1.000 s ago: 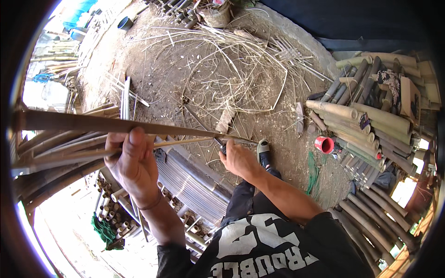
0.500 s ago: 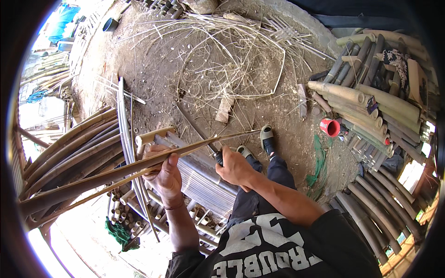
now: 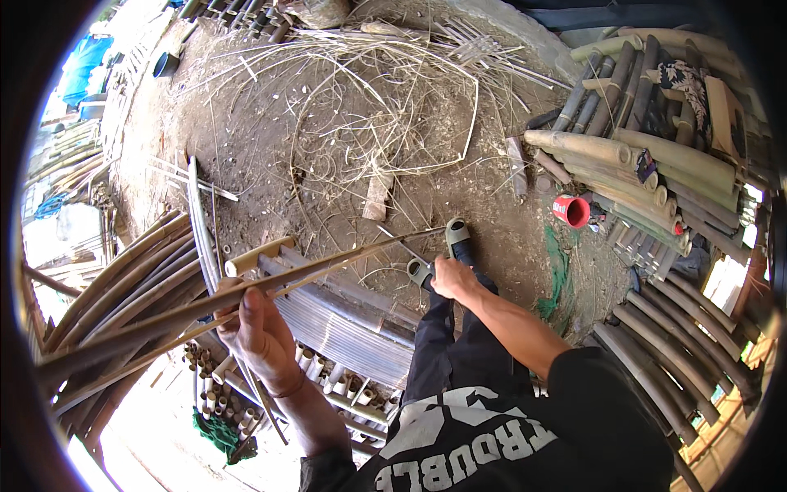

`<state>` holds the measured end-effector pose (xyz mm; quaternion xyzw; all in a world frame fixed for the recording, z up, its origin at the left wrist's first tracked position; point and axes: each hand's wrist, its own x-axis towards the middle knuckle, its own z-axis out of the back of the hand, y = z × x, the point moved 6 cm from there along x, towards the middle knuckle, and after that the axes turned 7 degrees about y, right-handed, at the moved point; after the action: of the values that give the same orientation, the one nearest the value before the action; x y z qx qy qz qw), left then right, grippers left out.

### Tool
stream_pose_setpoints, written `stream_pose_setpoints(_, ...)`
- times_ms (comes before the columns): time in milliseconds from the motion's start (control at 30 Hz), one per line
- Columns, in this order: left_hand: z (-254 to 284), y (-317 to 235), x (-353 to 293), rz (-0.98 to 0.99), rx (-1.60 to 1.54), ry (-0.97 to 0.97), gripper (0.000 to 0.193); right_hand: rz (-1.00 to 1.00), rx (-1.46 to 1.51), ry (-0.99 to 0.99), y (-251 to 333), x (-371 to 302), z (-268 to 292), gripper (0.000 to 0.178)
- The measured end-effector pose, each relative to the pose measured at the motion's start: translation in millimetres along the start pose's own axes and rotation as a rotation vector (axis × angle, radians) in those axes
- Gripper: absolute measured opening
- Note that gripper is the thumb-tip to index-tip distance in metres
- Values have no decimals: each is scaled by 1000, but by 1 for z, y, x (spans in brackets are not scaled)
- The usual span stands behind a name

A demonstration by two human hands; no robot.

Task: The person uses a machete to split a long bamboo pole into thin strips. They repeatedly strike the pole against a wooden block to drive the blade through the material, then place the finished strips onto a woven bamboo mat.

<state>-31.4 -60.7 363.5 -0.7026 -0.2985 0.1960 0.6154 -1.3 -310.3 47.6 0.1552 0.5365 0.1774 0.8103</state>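
My left hand (image 3: 256, 334) is wrapped round a long split bamboo piece (image 3: 156, 327), thumb on top. The piece slants from the lower left up toward my feet, where it thins to a narrow end. A thinner bamboo strip (image 3: 123, 371) runs along its lower side and passes through the same hand. In my right hand (image 3: 456, 279) is a long-bladed knife, closed in the fist at the handle. Its narrow blade (image 3: 405, 246) points up and to the left, beyond the bamboo's thin end. The fist covers most of the handle.
Pale bamboo shavings (image 3: 385, 123) lie tangled on the dirt floor ahead. Bamboo poles (image 3: 590, 148) are stacked at the right near a red bucket (image 3: 571, 211). More split bamboo (image 3: 139, 287) leans at the left. A corrugated sheet (image 3: 344, 328) lies beside my legs.
My right hand has moved right and slightly up with the knife, away from the bamboo. My left hand, still gripping the bamboo, has shifted left and down. The whole view has shifted slightly.
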Motion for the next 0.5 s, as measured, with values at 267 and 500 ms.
stream_pose_setpoints(267,42,174,-16,435,60,223,73,75,87,-74,-21,45,-34,35)
stream_pose_setpoints(500,62,250,-3,402,-40,174,53,55,289,9,-21,68,-52,38)
